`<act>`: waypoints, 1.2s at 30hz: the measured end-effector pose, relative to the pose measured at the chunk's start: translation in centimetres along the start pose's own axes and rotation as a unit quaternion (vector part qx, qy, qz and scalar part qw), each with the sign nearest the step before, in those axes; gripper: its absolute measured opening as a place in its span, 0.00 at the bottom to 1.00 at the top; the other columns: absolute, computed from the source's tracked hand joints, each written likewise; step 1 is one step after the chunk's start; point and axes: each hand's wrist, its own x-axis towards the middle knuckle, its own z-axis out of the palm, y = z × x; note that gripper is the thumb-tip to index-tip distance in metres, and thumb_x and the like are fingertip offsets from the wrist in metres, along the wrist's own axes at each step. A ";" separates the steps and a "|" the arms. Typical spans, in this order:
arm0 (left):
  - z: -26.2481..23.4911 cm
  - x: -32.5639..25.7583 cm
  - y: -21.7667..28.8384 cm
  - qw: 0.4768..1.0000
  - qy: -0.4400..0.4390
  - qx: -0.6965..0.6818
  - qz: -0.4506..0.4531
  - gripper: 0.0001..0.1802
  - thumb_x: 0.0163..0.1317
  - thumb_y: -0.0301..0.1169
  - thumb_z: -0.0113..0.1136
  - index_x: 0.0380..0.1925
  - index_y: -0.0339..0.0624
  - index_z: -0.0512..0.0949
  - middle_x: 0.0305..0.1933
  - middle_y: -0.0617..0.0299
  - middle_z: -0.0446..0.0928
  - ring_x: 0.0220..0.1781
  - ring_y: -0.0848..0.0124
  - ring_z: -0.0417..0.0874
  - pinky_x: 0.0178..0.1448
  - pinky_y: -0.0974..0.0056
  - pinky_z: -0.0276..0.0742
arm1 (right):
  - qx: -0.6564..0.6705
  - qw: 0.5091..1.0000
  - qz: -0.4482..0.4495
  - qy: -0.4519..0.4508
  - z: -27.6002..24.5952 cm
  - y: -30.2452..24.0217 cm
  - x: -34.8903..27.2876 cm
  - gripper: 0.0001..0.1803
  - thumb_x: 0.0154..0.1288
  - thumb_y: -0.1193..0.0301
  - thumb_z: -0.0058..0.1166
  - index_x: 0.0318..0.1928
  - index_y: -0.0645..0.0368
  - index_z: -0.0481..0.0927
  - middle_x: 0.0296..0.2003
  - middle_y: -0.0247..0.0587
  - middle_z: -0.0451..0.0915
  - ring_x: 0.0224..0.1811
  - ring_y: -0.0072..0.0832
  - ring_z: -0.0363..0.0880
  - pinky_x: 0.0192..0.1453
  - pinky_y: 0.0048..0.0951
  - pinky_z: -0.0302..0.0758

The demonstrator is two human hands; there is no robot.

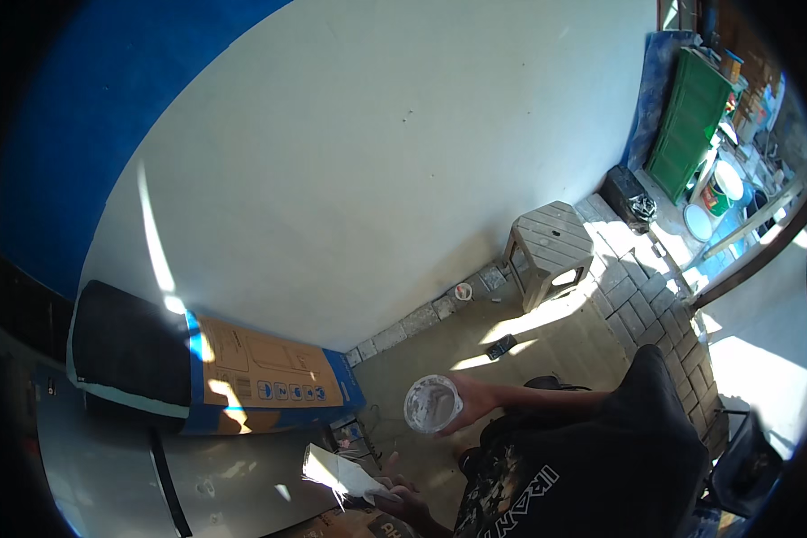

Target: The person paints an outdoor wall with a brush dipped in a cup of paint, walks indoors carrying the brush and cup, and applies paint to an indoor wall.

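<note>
My right hand (472, 401) is shut on a small round clear cup (432, 403) that is smeared white inside, held out in front of my black shirt. Lower and to the left, my left hand (400, 502) grips a white crumpled sheet or rag (339, 472) lit by the sun. The two hands are apart, the cup above the sheet. Both hang over a dusty concrete floor (421, 345).
A white wall (377, 152) with a blue painted area (90, 108) fills the view. A cardboard box (264, 369) lies at its foot on the left. A grey plastic stool (547, 251), a small dark object (500, 347), a green crate (686, 121) and paint buckets (722, 184) lie to the right.
</note>
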 end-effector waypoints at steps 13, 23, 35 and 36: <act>-13.8 14.4 0.4 0.978 -0.145 0.087 0.120 0.12 0.64 0.34 0.43 0.23 0.40 0.62 0.18 0.66 0.63 0.16 0.81 0.60 0.19 0.74 0.53 | -0.088 0.928 0.004 0.361 7.3 -0.4 6.1 0.37 0.33 0.64 0.71 0.47 0.62 0.70 0.41 0.41 0.77 0.44 0.28 0.76 0.51 0.30 0.71; -15.8 19.9 1.8 0.903 -0.132 0.244 0.328 0.10 0.51 0.28 0.57 0.21 0.32 0.69 0.16 0.51 0.68 0.15 0.64 0.68 0.23 0.66 0.64 | -0.058 0.942 0.002 0.329 12.7 0.7 6.8 0.36 0.33 0.69 0.70 0.48 0.62 0.70 0.42 0.42 0.76 0.46 0.29 0.75 0.52 0.30 0.70; -11.7 17.7 5.6 0.935 -0.214 0.279 0.041 0.13 0.51 0.28 0.65 0.29 0.27 0.73 0.25 0.50 0.78 0.30 0.74 0.79 0.34 0.68 0.74 | -0.161 0.937 0.057 0.306 8.0 1.4 8.0 0.29 0.37 0.68 0.71 0.42 0.62 0.74 0.37 0.41 0.78 0.41 0.27 0.76 0.47 0.30 0.73; -11.3 17.6 5.8 0.933 -0.214 0.286 0.038 0.13 0.51 0.27 0.65 0.29 0.26 0.73 0.26 0.50 0.78 0.31 0.73 0.80 0.35 0.68 0.74 | -0.162 0.939 0.056 0.299 7.4 1.3 8.1 0.29 0.37 0.68 0.71 0.42 0.62 0.74 0.37 0.41 0.78 0.41 0.27 0.76 0.47 0.30 0.73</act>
